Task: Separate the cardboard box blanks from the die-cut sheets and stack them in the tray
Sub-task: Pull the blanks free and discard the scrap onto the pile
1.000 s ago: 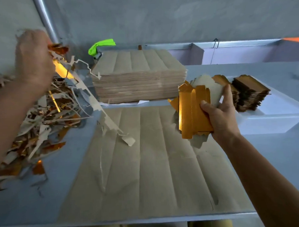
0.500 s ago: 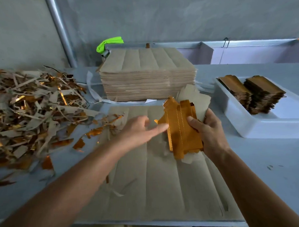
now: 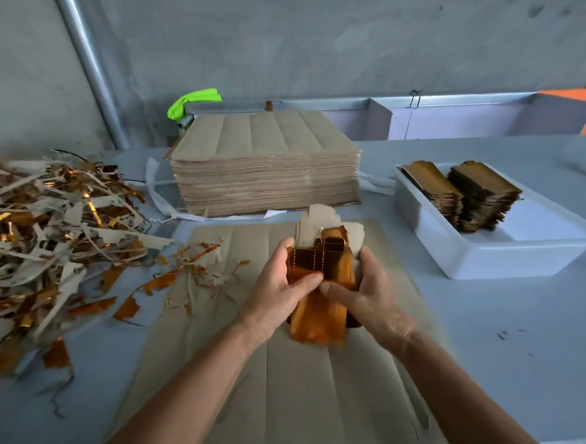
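A bundle of gold-faced box blanks (image 3: pixel 320 264) sits between both hands above a flat die-cut sheet (image 3: pixel 291 373) on the table. My left hand (image 3: pixel 281 289) grips the bundle's left side, thumb across the front. My right hand (image 3: pixel 365 292) holds the right side, fingers curled round it. Grey backs of blanks stick up behind the gold faces. At the right, a white tray (image 3: pixel 454 248) holds two stacks of blanks (image 3: pixel 465 194). A thick stack of die-cut sheets (image 3: pixel 266 169) stands at the back.
A big heap of cardboard and gold foil scrap (image 3: pixel 50 239) covers the table's left side, with loose scraps (image 3: pixel 186 270) spilling onto the flat sheet. A green rag (image 3: pixel 192 102) lies behind the sheet stack. A metal pipe (image 3: pixel 93 72) runs up the wall.
My left hand dropped the waste strip on the scrap heap, then came across and took hold of the bundle. My right hand brought the bundle lower and toward me.
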Available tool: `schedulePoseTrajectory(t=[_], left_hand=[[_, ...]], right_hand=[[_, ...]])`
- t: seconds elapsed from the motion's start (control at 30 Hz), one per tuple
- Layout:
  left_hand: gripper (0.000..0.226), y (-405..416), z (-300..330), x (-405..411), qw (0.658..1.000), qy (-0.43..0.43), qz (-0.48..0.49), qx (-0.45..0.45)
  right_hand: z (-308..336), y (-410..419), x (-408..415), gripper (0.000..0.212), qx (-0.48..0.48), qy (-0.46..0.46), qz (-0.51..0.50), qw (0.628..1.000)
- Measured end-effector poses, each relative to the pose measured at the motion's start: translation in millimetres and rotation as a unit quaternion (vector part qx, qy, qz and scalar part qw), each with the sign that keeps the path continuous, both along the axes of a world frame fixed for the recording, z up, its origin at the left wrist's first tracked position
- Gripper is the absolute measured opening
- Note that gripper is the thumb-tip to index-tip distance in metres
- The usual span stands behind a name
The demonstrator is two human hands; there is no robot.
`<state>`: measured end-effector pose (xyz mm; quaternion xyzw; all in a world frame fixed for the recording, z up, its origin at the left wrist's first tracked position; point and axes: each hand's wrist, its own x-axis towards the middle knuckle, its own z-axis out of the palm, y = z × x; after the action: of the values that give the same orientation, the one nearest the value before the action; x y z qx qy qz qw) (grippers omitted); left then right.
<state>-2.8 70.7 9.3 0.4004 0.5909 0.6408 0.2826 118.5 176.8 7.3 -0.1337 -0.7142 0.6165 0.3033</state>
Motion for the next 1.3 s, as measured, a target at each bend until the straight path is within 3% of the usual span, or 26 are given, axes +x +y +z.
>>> schedulePoseTrajectory(t=[0.1, 0.27, 0.43, 0.53, 0.63, 0.73, 0.8, 0.87, 0.93, 1.03, 1.07, 1.2, 1.3], left_hand=[[0.049, -4.5, -16.9, 9.4, 0.998, -0.058, 0.012, 0.001], [0.033, -10.9, -25.0, 15.0, 0.998, -0.050, 0.019, -0.021], [0.037, -1.9, -14.1, 10.3, 0.994, -0.092, 0.053, 0.014], [0.030, 0.4, -10.3, 6.4, 0.993, -0.104, 0.053, -0.004], [0.030, 0.1, -6.7, 0.2, 0.996, -0.087, 0.022, -0.025], [0.037, -1.9, -3.7, -4.1, 0.996, -0.093, -0.009, -0.011], [0.044, -1.5, -3.6, -3.8, 0.998, -0.051, 0.018, -0.022], [0.050, -0.1, -4.3, -2.0, 0.990, 0.060, 0.113, -0.064], [0.050, -0.5, -3.6, 0.3, 0.949, 0.223, 0.207, -0.078], [0.026, -1.3, -3.0, 4.5, 0.908, 0.365, 0.198, -0.051], [0.029, -1.2, -2.8, 8.0, 0.912, 0.363, 0.182, -0.053], [0.080, 2.4, -2.6, 24.0, 0.927, 0.322, 0.169, -0.091], [0.056, 6.4, -6.1, 25.0, 0.935, 0.278, 0.203, -0.085]], right_hand=[[-14.2, -4.6, 5.6, 0.042, -0.017, -0.002, -0.001, 1.000], [-21.3, -8.8, 8.8, 0.041, -0.006, -0.022, -0.001, 1.000], [-8.4, -4.7, 2.1, 0.034, -0.045, 0.010, -0.002, 0.999], [-1.6, -2.7, 0.0, 0.030, -0.128, 0.001, -0.009, 0.992], [6.1, 5.1, -1.2, 0.051, -0.222, -0.043, -0.001, 0.974], [10.8, 13.0, -0.7, 0.043, -0.288, -0.054, 0.015, 0.956], [11.0, 14.9, 0.3, 0.038, -0.327, -0.052, 0.031, 0.943], [9.0, 15.5, 1.9, 0.034, -0.361, -0.042, 0.040, 0.931], [7.0, 14.5, 2.7, 0.036, -0.385, -0.033, 0.049, 0.921], [5.9, 11.3, 0.9, 0.041, -0.400, -0.018, 0.047, 0.915], [6.2, 10.9, 0.2, 0.040, -0.399, -0.009, 0.046, 0.916], [5.3, 7.5, -3.6, 0.039, -0.337, -0.018, 0.027, 0.941], [4.7, 4.8, -5.3, 0.036, -0.282, -0.033, 0.005, 0.959]])
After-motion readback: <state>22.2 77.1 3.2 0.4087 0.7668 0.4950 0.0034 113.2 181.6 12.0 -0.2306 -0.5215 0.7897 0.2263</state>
